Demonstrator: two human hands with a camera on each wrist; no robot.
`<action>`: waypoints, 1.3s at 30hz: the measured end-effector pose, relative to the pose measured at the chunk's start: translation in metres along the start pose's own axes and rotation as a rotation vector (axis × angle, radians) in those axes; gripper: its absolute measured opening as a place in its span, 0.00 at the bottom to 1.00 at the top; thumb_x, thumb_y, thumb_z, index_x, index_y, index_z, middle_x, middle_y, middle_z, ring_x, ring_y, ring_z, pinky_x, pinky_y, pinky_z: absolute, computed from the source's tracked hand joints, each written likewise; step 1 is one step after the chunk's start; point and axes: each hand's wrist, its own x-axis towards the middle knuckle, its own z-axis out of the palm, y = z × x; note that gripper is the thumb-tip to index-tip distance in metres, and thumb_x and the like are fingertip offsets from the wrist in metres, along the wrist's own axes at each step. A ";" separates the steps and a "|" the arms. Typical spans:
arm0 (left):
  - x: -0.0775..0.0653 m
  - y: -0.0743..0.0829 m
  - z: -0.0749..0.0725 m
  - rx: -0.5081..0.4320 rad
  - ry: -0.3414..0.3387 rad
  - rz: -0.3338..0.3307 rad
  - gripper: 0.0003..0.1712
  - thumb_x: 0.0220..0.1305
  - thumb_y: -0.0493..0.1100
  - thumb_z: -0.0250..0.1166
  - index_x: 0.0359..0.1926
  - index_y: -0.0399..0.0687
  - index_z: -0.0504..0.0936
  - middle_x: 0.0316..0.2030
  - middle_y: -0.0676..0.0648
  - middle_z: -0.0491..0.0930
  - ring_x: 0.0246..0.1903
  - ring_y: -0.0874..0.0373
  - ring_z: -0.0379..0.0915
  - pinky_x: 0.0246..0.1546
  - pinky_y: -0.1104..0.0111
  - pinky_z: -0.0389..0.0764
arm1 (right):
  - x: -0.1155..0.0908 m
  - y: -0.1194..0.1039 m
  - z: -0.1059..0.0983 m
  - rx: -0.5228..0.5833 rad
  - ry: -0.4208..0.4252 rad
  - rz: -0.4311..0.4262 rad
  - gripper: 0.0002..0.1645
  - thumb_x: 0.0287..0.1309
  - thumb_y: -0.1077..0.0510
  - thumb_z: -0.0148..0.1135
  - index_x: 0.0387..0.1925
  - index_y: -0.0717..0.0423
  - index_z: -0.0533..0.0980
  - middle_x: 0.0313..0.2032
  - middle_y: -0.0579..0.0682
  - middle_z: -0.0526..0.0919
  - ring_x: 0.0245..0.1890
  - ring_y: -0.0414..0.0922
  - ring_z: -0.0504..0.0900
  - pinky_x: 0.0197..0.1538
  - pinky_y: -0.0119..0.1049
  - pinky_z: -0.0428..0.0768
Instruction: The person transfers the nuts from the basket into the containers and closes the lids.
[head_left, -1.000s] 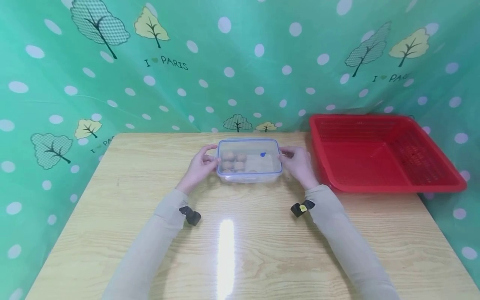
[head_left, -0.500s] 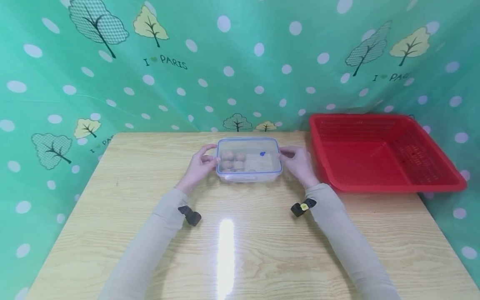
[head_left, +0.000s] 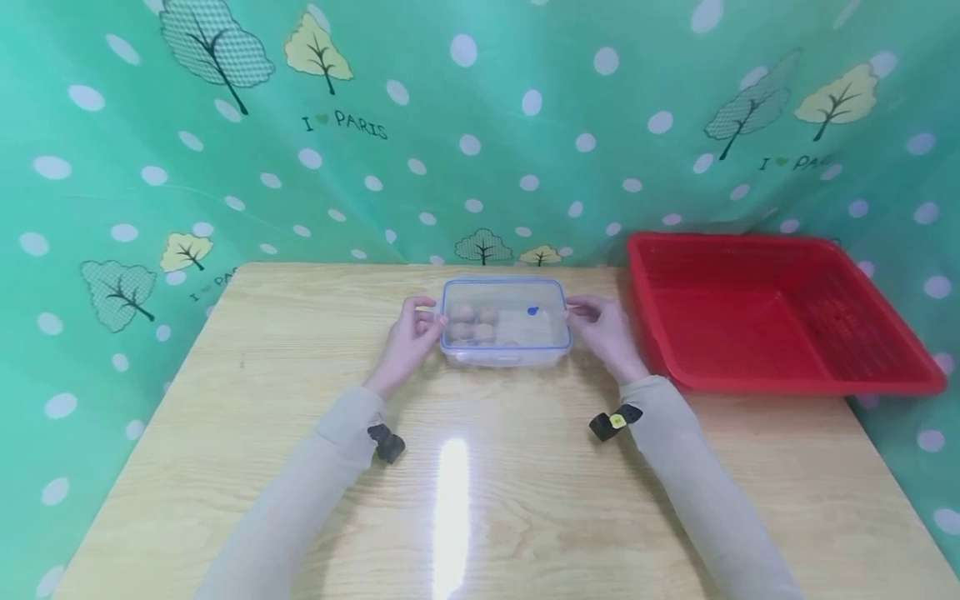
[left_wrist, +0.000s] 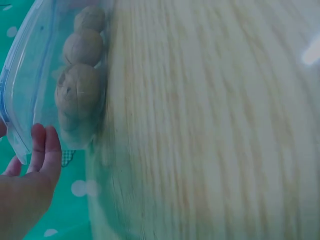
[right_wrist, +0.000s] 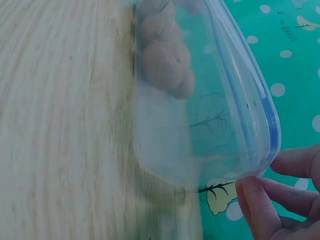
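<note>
A clear plastic food container (head_left: 506,360) with a blue-edged lid (head_left: 506,292) stands near the table's far edge. Through its wall several round, tan, seamed balls like walnuts (left_wrist: 80,90) show, gathered toward the left end. At that end my left hand (head_left: 411,333) grips the lid's edge, thumb on top and fingers (left_wrist: 51,155) below the side flap. My right hand (head_left: 603,333) pinches the opposite end, its thumb at the lid's rim and its fingers (right_wrist: 257,205) under the corner. A small blue plug (head_left: 533,311) sits on the lid.
A large red plastic basket (head_left: 750,387) stands at the right back, close to my right hand. The light wooden table (head_left: 540,500) meets a green polka-dot curtain (head_left: 345,183) behind. Glare (head_left: 452,517) marks the table's front middle.
The head view has shifted slightly. My left fingers have drawn in closer together at the lid's end, while my right hand keeps its hold. The container stays about where it was.
</note>
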 end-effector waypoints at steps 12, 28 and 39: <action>0.000 0.009 0.002 0.268 0.099 0.160 0.18 0.66 0.39 0.62 0.49 0.27 0.75 0.50 0.34 0.70 0.52 0.41 0.68 0.54 0.55 0.75 | 0.000 0.002 0.002 0.001 0.024 -0.046 0.22 0.62 0.63 0.60 0.56 0.67 0.75 0.49 0.63 0.81 0.51 0.55 0.79 0.53 0.45 0.78; 0.001 0.021 -0.005 0.243 -0.068 0.051 0.26 0.64 0.41 0.65 0.57 0.28 0.72 0.54 0.34 0.72 0.55 0.43 0.67 0.58 0.55 0.71 | 0.000 0.007 0.000 -0.010 0.050 -0.042 0.21 0.62 0.62 0.60 0.56 0.66 0.76 0.48 0.62 0.81 0.48 0.54 0.78 0.49 0.45 0.79; -0.001 0.013 -0.006 0.076 -0.079 -0.019 0.24 0.64 0.36 0.63 0.57 0.24 0.71 0.51 0.32 0.75 0.49 0.42 0.74 0.52 0.61 0.77 | -0.002 0.005 0.004 -0.009 0.021 -0.045 0.21 0.63 0.62 0.59 0.56 0.65 0.77 0.47 0.62 0.81 0.44 0.54 0.79 0.37 0.32 0.78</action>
